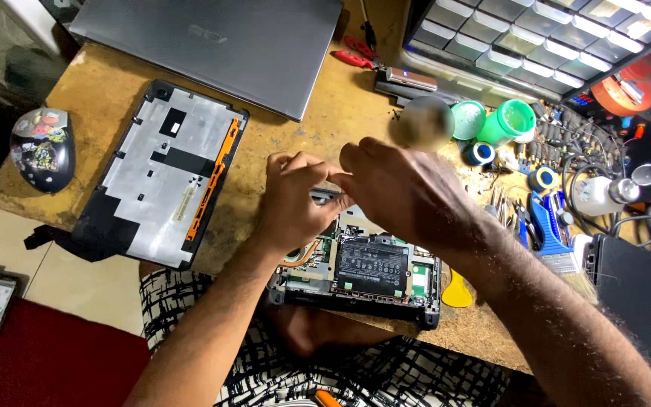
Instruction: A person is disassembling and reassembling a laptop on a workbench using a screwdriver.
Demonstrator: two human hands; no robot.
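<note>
On the tabletop, the detached laptop bottom cover lies well to your left. Your left hand curls shut on a thin grey part above the opened laptop — your right hand meets it, fingers closed over the same part. Past it, tools — a blue brush among them.

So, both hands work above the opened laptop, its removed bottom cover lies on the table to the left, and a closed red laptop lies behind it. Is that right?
Not quite: the closed laptop is grey, not red, as the head view shows. The rest holds: the left hand and right hand work above the opened laptop, and the removed bottom cover lies on the table to the left.
</note>
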